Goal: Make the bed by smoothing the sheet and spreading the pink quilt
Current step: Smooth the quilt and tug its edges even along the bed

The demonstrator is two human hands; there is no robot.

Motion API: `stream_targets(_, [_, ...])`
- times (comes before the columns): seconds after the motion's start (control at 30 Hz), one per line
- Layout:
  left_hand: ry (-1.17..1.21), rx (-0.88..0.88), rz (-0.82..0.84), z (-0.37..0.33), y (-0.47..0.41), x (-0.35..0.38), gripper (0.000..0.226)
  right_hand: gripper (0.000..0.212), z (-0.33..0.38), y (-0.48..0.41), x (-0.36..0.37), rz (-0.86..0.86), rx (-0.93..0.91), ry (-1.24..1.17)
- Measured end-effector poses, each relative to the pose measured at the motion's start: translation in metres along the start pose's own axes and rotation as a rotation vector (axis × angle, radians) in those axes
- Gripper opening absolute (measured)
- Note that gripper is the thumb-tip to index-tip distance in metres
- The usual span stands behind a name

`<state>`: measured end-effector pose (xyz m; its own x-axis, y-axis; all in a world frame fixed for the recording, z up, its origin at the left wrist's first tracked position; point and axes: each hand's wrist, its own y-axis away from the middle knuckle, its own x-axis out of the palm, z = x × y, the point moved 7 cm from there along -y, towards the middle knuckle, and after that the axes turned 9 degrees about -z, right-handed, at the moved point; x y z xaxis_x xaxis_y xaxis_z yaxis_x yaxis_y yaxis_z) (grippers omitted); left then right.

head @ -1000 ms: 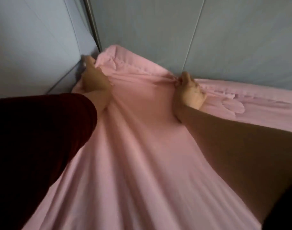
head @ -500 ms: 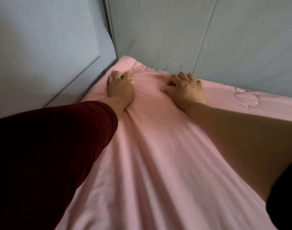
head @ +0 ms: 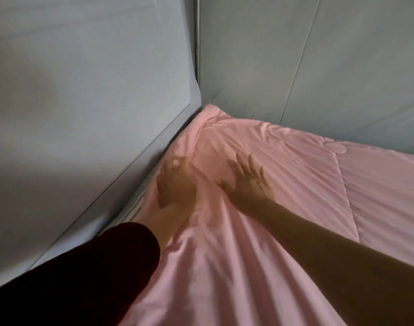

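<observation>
Grey-blue fabric panel (head: pixel 83 90) at left, w/ a stitched band (head: pixel 140 175) along bottom edge; greener panel (head: pixel 356 67) at back, crossed by slanted seam (head: pixel 298 67); thin metal pole (head: pixel 196 43) upright btw. the two; dim, soft light.

Pink quilt (head: pixel 248 267): woven cloth, matt, with a faint soft sheen on the fold crests. The surface is fine-grained but rumpled into long shallow creases. Quilting seam (head: pixel 343 184): a stitched line, with the padding slightly puffed on either side. Petal-shaped stitched motif (head: pixel 335 148) near the far edge, same cloth. Left panel (head: pixel 83 102) and rear panel (head: pixel 330 67): grey-blue cloth, matt, drawn fairly taut with a few slack ripples; sewn seams run down the rear one. Corner pole (head: pixel 196 43): looks like metal, dull grey, smooth. Sleeve (head: pixel 83 278): dark red cloth, matt; weave too dark to resolve.
</observation>
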<state>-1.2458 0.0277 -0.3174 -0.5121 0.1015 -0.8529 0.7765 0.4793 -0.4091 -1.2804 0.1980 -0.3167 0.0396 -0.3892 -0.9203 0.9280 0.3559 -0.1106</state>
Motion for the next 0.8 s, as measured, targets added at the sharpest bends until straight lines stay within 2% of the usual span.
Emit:
stream_targets(0.13, [-0.137, -0.128, 0.024, 0.037, 0.026, -0.027, 0.032, 0.070, 0.044, 0.054, 0.009, 0.003, -0.099, 0.098])
stream_targets(0.2, [-0.197, -0.170, 0.071, 0.051, 0.038, -0.035, 0.036, 0.070, 0.062, 0.083, 0.016, 0.019, -0.139, 0.117])
stream_targets(0.33, [-0.155, -0.286, 0.144, 0.074, 0.057, -0.057, 0.046, 0.066, 0.088, 0.138, 0.023, 0.049, -0.176, 0.160])
stream_targets(0.4, [-0.058, -0.210, 0.207, 0.078, 0.067, -0.060, 0.041, 0.068, 0.097, 0.156, 0.026, 0.073, -0.184, 0.190])
stream_targets(0.47, [-0.128, 0.018, 0.254, 0.077, 0.070, -0.073, 0.031, 0.073, 0.108, 0.169, 0.028, 0.093, -0.190, 0.218])
stream_targets(0.5, [-0.223, 0.170, 0.228, 0.074, 0.065, -0.084, 0.029, 0.075, 0.113, 0.172, 0.029, 0.091, -0.191, 0.232])
stream_targets(0.53, [-0.332, 0.332, 0.126, 0.070, 0.056, -0.094, 0.029, 0.076, 0.119, 0.173, 0.031, 0.083, -0.191, 0.242])
stream_targets(0.6, [-0.470, 0.500, 0.017, 0.067, 0.041, -0.109, 0.026, 0.079, 0.126, 0.176, 0.034, 0.076, -0.162, 0.232])
stream_targets(0.63, [-0.524, 0.529, 0.009, 0.067, 0.039, -0.108, 0.027, 0.081, 0.126, 0.178, 0.039, 0.099, -0.126, 0.212])
stream_targets(0.73, [-0.474, 0.300, 0.254, 0.083, 0.053, -0.086, 0.034, 0.088, 0.120, 0.185, 0.063, 0.271, -0.037, 0.212])
stream_targets(0.8, [-0.437, 0.273, 0.276, 0.089, 0.066, -0.080, 0.035, 0.093, 0.115, 0.184, 0.072, 0.307, -0.010, 0.239])
